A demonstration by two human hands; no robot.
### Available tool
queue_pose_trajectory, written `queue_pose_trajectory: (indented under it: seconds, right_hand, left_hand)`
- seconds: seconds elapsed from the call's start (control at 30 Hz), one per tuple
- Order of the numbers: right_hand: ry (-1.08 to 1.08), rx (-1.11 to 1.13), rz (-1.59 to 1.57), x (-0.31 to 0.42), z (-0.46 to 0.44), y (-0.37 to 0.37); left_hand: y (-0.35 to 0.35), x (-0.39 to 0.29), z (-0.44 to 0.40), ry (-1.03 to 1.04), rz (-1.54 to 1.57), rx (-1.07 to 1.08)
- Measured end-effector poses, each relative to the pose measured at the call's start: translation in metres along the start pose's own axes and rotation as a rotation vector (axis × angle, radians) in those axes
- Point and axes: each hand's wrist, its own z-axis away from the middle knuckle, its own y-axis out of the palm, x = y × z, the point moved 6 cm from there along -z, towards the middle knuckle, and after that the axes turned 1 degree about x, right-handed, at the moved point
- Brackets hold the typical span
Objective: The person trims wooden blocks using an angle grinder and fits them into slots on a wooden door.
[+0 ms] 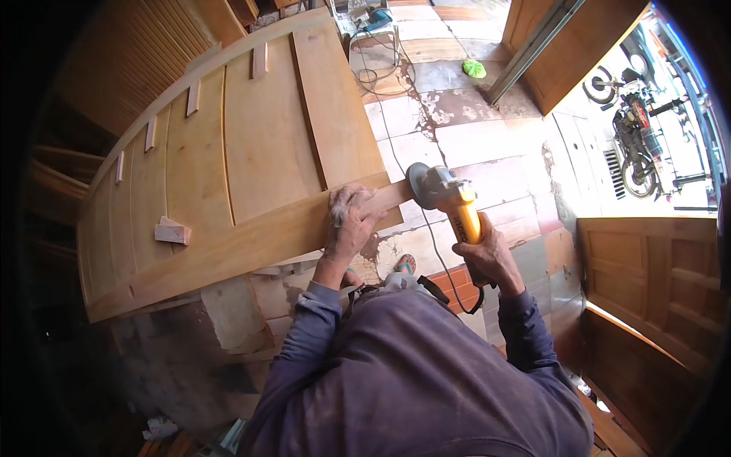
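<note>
My right hand [491, 251] is wrapped round the body of a yellow angle grinder [461, 213], to the right of a large wooden door panel [263, 145]. The grinder's dark disc [418, 184] meets or nearly meets the end of a short wooden strip [388, 198]; whether they touch I cannot tell. My left hand [350, 213] grips that strip near the panel's corner, and the strip's end sticks out past the edge. A small wooden block [173, 231] and several small wooden pieces [260, 61] lie on the panel.
The grinder's cord [434, 251] runs down and loops near my right arm. Another cord [388, 129] crosses the tiled floor. A blue power tool [375, 19] rests on a stand at the back. Wooden doors [647, 266] stand at right; a motorcycle [632, 133] is outside.
</note>
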Motion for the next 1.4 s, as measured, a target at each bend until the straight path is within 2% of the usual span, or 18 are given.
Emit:
queue_pose_trajectory:
  seconds: [0.1, 0.2, 0.5, 0.7, 0.9, 1.4]
  right_hand:
    - [0.122, 0.108, -0.252, -0.018, -0.006, 0.010]
    - [0.125, 0.178, -0.493, -0.019, -0.005, 0.019]
    - [0.154, 0.191, -0.411, -0.013, 0.000, 0.020]
    - [0.179, 0.272, -0.511, -0.029, -0.002, 0.027]
    - [0.163, 0.264, -0.410, -0.013, -0.001, 0.019]
    - [0.152, 0.327, -0.466, -0.014, -0.025, 0.017]
  left_hand:
    - [-0.006, -0.004, -0.001, 0.000, 0.000, 0.004]
    - [-0.007, -0.007, -0.003, 0.015, -0.008, 0.006]
    - [-0.005, -0.006, -0.004, -0.009, 0.028, 0.013]
    - [-0.009, -0.006, -0.004, -0.027, 0.020, 0.048]
    - [-0.005, -0.002, -0.003, 0.000, -0.025, 0.064]
    - [-0.009, -0.008, -0.004, 0.019, -0.019, 0.071]
